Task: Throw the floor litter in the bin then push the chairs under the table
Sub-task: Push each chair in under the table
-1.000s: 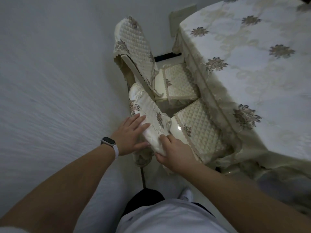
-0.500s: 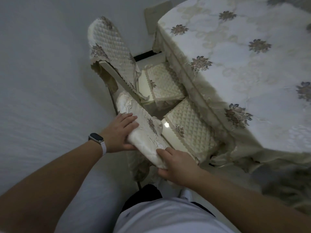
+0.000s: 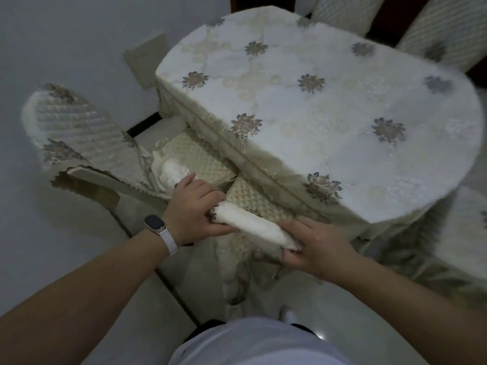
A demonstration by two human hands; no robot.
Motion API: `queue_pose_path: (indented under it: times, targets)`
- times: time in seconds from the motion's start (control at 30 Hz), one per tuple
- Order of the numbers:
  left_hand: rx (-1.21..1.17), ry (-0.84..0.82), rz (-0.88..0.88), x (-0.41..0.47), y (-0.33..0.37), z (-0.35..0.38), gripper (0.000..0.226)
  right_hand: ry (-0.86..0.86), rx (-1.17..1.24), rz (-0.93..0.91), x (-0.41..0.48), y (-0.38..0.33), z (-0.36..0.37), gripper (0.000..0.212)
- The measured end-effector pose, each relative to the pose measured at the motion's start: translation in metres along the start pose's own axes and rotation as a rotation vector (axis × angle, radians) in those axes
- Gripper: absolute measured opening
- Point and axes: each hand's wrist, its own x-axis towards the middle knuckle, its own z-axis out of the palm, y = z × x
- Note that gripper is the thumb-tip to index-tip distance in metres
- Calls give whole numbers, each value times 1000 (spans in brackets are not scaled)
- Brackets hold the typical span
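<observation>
Both hands grip the top of the near chair's backrest (image 3: 253, 225), which wears a cream quilted cover. My left hand (image 3: 195, 212) curls over its left end, and my right hand (image 3: 313, 246) holds its right end. The near chair's quilted seat (image 3: 261, 204) lies mostly beneath the edge of the table (image 3: 329, 106), which is draped in a flowered cloth. A second covered chair (image 3: 87, 138) stands to the left, its seat (image 3: 200, 162) also tucked under the table's edge.
A white wall runs along the left and back. More covered chairs (image 3: 442, 30) stand at the table's far right side. Another chair's cover (image 3: 463, 233) shows at the right edge. Pale floor tiles (image 3: 66, 233) lie around my feet.
The near chair has slid further under the table, so less of its seat shows. My left hand has gone from resting flat on the backrest to gripping it. The view has swung right.
</observation>
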Motion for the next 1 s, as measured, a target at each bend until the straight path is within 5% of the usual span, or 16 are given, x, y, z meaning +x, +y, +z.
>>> queue_pose_path:
  times: [0.33, 0.8, 1.0]
  targets:
    - [-64, 89, 28, 76, -26, 23, 63, 190, -268, 167, 56, 10, -5, 50]
    - [-109, -18, 172, 142, -78, 29, 58, 292, -322, 208, 106, 54, -16, 41]
    - [-127, 87, 212, 153, -93, 44, 52, 338, -345, 262, 110, 59, -14, 38]
